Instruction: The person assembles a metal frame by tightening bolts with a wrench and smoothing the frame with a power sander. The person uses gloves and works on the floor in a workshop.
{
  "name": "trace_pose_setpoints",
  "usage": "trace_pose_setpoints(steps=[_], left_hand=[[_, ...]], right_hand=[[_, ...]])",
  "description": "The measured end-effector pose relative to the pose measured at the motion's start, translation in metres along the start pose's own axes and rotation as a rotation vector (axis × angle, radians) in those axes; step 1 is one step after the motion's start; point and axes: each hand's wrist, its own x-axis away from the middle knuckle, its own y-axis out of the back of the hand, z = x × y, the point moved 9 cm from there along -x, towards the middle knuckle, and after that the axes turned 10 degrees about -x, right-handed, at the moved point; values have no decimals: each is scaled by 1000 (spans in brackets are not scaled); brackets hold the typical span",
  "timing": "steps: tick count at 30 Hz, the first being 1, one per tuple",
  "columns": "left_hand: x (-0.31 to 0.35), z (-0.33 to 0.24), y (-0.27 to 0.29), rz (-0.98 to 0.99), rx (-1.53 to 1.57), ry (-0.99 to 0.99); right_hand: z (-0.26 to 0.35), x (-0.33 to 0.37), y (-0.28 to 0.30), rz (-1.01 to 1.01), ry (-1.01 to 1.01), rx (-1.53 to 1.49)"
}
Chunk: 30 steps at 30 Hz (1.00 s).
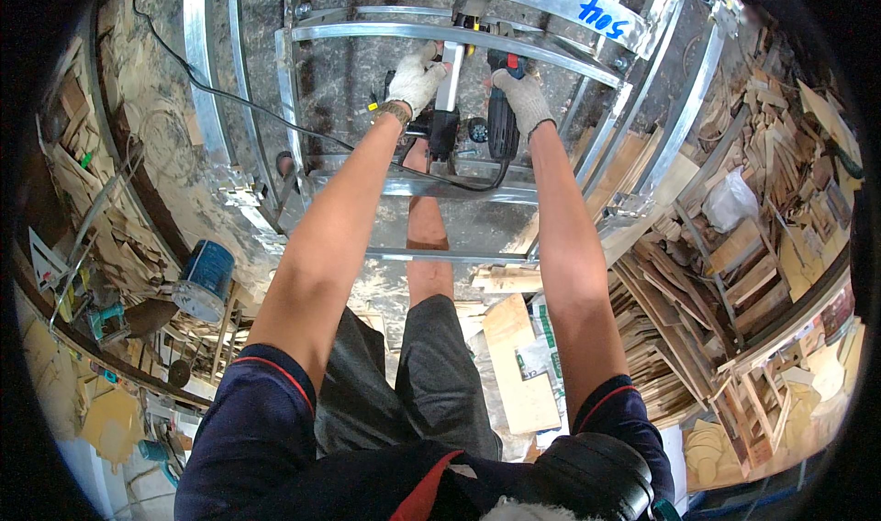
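My right hand [523, 100], in a whitish knit glove, is closed around the body of a black corded power tool [502, 128] with a red part near its top. My left hand [418, 80], gloved the same way, is closed at the edge of a silver bar-shaped piece [449, 78] with a black lower end. Its fingertips are partly hidden. Beyond both hands a black and yellow part [472, 23] shows under a metal rail, and I cannot tell how it joins the tool. All this sits inside a shiny metal frame [367, 32] with blue handwriting.
A black cord [248, 110] runs from the tool across the frame to the far left. Wood scraps [762, 126] pile up at the right, with more wood pieces [78, 200] at the left. A blue bucket [207, 278] stands left. A plywood piece [518, 365] lies beside my legs.
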Motion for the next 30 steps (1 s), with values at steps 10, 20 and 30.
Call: trace_pose_setpoints(steps=[10,20,30], left_hand=[[2,-9,4,3,27,-38],[2,-20,8,44,-65,-67],[-9,-47,8,-4,-352,-127]], right_hand=[[2,5,-3,-14,7,-106],[3,8,-5,23,10,-70],[6,12,-4,6,31,-205]])
